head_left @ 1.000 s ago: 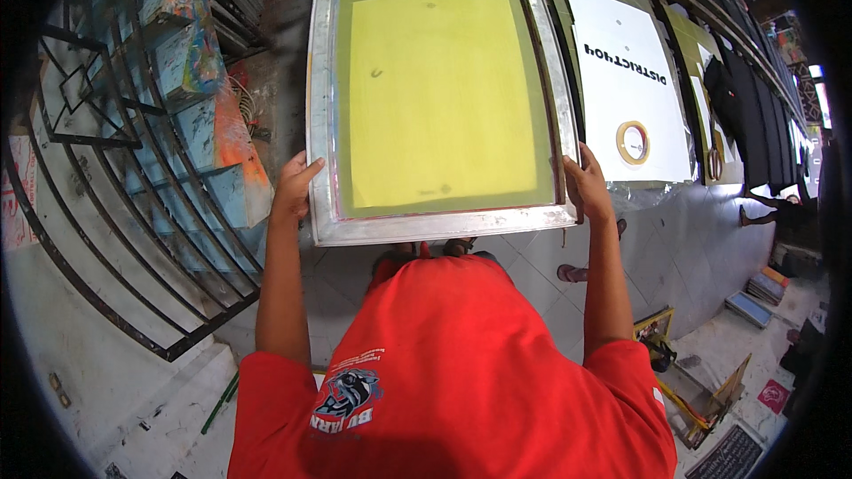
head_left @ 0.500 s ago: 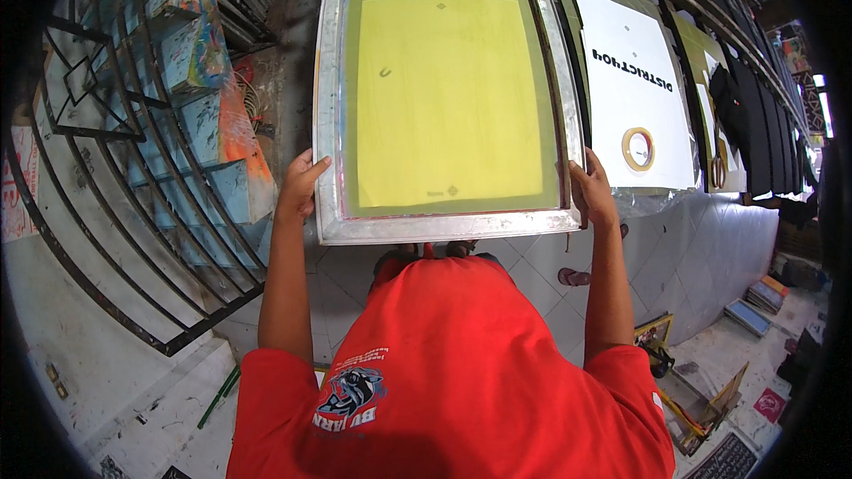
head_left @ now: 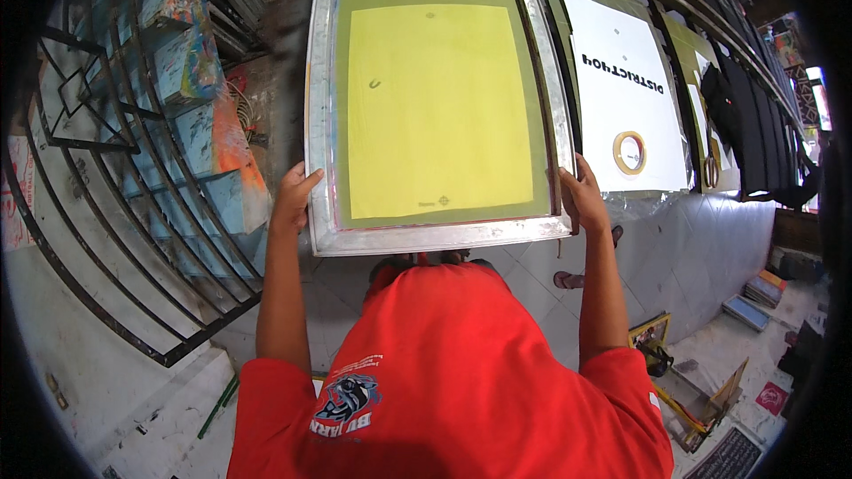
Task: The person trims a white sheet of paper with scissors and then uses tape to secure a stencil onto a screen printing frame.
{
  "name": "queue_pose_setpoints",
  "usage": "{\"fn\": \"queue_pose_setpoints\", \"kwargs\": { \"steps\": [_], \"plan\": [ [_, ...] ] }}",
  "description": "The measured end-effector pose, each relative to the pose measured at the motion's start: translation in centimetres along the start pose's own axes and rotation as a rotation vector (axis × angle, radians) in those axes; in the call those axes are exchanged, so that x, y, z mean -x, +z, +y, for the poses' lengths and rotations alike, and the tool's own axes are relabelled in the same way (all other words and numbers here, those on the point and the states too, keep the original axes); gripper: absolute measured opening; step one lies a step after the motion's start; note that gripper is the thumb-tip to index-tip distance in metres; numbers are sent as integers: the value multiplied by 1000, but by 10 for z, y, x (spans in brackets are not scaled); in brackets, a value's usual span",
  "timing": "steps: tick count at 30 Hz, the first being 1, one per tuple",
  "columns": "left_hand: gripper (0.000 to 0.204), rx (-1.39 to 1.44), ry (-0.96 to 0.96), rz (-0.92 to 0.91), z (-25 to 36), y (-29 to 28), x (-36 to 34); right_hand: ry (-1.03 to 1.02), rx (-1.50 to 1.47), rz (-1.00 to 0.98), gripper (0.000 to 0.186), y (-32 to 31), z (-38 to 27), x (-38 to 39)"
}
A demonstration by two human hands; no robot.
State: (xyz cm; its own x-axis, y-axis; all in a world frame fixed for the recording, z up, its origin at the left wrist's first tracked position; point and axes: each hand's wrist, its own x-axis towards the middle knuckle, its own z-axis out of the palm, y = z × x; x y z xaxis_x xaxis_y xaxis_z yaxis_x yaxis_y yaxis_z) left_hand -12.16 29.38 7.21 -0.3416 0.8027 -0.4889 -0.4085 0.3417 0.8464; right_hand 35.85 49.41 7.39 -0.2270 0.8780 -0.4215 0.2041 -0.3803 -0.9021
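A large silk-screen frame (head_left: 444, 237) with a silvery metal border lies in front of me, gripped at both near sides. Its stretched mesh is yellow-green, and a brighter yellow rectangle (head_left: 435, 115) with small dark marks shows in it. My left hand (head_left: 295, 195) is closed on the left rail, thumb on top. On the right rail, my right hand (head_left: 583, 197) is closed the same way, its thumb over the edge. The fingers beneath the frame are partly hidden.
Right of the frame, a white sheet (head_left: 612, 98) with black lettering carries a roll of tape (head_left: 630, 153). Scissors (head_left: 711, 170) and black cloth (head_left: 754, 124) lie farther right. A black metal grille (head_left: 169, 213) stands at left, beside paint-stained blue blocks (head_left: 200, 137). A sandal (head_left: 568, 280) is on the tiled floor.
The frame's near edge has come slightly toward me and to the left in the picture, both hands moving with it. My grip stays the same; the whole view has also shifted a little.
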Motion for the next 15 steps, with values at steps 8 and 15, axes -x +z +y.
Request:
{"fn": "queue_pose_setpoints", "kwargs": {
  "steps": [8, 15],
  "plan": [
    [36, 13, -30, -18, -7, -6, -3, -132, 119, -26, 50, 5, 11, 0],
    [43, -31, 19, 77, -15, -15, -8, -243, 827, 127, 68, 14, -16, 7]
  ]
}}
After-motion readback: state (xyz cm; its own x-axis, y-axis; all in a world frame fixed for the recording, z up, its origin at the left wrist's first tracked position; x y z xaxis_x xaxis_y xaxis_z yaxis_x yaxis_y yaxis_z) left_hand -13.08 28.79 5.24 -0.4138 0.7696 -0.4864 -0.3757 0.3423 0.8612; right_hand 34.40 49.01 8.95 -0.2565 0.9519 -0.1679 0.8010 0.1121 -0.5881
